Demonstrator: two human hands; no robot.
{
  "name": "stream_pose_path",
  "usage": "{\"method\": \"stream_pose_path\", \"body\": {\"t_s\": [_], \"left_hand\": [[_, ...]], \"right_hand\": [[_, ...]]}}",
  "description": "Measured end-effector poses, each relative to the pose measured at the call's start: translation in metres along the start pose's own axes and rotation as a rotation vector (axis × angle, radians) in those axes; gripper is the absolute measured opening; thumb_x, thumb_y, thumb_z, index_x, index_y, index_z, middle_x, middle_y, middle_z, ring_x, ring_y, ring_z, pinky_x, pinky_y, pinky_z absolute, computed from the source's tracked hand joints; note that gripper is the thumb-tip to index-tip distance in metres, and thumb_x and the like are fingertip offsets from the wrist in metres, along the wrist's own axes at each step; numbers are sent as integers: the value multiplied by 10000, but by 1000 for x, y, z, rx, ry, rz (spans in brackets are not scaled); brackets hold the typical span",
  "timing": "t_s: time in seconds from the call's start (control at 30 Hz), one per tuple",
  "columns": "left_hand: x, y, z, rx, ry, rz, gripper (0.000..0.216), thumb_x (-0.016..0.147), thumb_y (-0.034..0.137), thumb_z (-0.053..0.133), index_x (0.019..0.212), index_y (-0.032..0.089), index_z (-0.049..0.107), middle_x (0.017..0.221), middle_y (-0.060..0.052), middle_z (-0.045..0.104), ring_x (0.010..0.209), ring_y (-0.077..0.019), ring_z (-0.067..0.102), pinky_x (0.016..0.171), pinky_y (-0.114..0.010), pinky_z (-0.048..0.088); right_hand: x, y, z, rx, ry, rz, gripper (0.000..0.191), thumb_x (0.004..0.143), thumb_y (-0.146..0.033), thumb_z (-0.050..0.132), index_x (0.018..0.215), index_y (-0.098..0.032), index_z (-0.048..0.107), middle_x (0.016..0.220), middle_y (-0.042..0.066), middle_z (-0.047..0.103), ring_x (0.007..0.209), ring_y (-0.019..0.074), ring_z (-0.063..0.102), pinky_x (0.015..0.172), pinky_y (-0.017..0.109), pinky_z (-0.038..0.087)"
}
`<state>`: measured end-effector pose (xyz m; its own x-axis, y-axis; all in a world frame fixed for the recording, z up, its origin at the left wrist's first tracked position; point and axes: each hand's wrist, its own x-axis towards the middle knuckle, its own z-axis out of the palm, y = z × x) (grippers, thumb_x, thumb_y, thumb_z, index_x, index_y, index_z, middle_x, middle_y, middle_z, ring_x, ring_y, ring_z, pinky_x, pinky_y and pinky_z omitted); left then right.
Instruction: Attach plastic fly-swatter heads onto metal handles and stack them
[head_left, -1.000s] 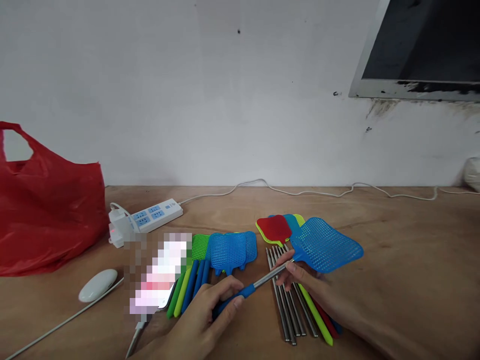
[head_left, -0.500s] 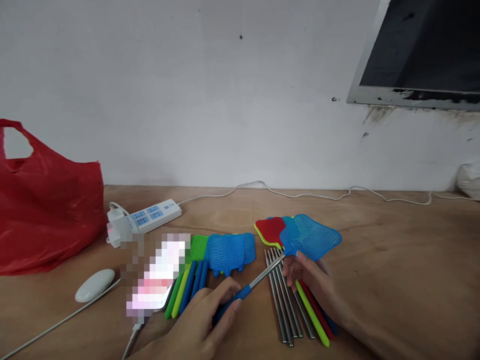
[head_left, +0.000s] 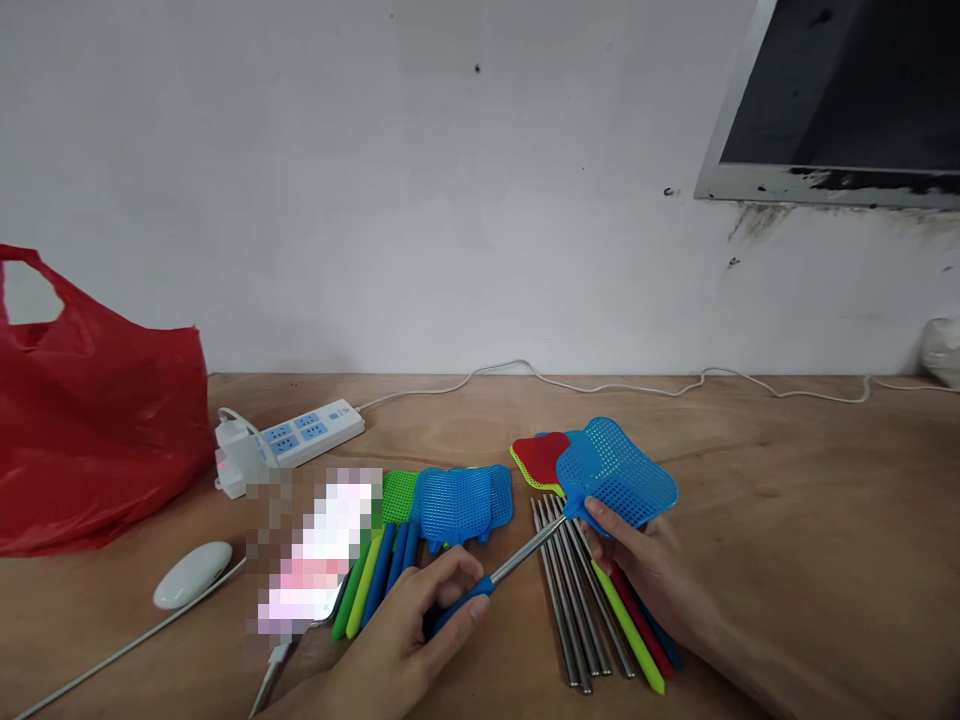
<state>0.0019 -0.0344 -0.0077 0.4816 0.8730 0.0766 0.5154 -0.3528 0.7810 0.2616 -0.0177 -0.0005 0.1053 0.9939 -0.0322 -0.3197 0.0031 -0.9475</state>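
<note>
A blue fly swatter [head_left: 616, 472] with a mesh head and a metal rod is held between my two hands, slanting up to the right. My left hand [head_left: 409, 625] is closed around its blue handle. At the base of the mesh head, my right hand [head_left: 637, 555] pinches the swatter between thumb and fingers. Beneath it lie several bare metal rods [head_left: 574, 610]. Beside the rods are a yellow-green handle [head_left: 630, 630], a red one and a blue one, partly hidden by my right hand. A red swatter head [head_left: 541, 458] shows behind the held one.
Left of centre lie blue swatter heads [head_left: 454, 505], a green mesh head [head_left: 400, 496] and several coloured handles [head_left: 379, 575]. A lit phone [head_left: 322, 560], white mouse [head_left: 193, 575], power strip [head_left: 319, 432] and red plastic bag [head_left: 97, 420] are farther left. A white cable [head_left: 600, 386] runs along the wall.
The swatter's head has turned slightly and its mesh faces me more. My right thumb has shifted a little left at the head's base. My left hand keeps its grip.
</note>
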Motion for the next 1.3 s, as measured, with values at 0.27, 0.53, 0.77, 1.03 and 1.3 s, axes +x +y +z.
{"method": "stream_pose_path", "body": {"t_s": [0.27, 0.53, 0.77, 1.03, 1.3], "left_hand": [[7, 10, -8, -283, -76, -95, 385, 936, 607, 488, 932, 226, 546, 699, 53, 474, 602, -127, 452, 552, -237, 365], [14, 5, -10, -672, -348, -286, 469, 843, 646, 606, 980, 210, 504, 497, 113, 476, 367, -65, 336, 361, -176, 263], [11, 12, -8, -607, -357, -287, 474, 888, 665, 543, 1016, 212, 491, 420, 154, 389, 300, -62, 270, 277, -144, 184], [14, 15, -4, -613, -355, -285, 491, 868, 700, 548, 951, 220, 484, 430, 147, 451, 255, -40, 241, 244, -126, 222], [13, 16, 0, -633, -340, -259, 463, 894, 669, 536, 833, 213, 481, 451, 137, 429, 253, -22, 230, 242, -110, 206]], "right_hand": [[18, -8, -17, 129, 158, -74, 433, 669, -463, 862, 594, -214, 515, 487, -64, 478, 405, 80, 389, 358, 208, 272], [17, -5, -19, -34, -4, -65, 377, 652, -424, 887, 833, -189, 654, 554, -80, 536, 368, 34, 361, 331, 165, 270], [7, -6, -12, -256, -263, -21, 398, 779, -563, 739, 876, -198, 617, 562, -70, 577, 316, 67, 494, 328, 172, 333], [-2, -2, -3, -309, -386, 42, 466, 821, -633, 648, 974, -193, 650, 500, -71, 538, 350, 81, 478, 363, 183, 372], [0, 8, -11, -394, -430, 19, 455, 858, -608, 621, 1022, -184, 642, 536, -78, 499, 371, 66, 438, 374, 179, 300]]}}
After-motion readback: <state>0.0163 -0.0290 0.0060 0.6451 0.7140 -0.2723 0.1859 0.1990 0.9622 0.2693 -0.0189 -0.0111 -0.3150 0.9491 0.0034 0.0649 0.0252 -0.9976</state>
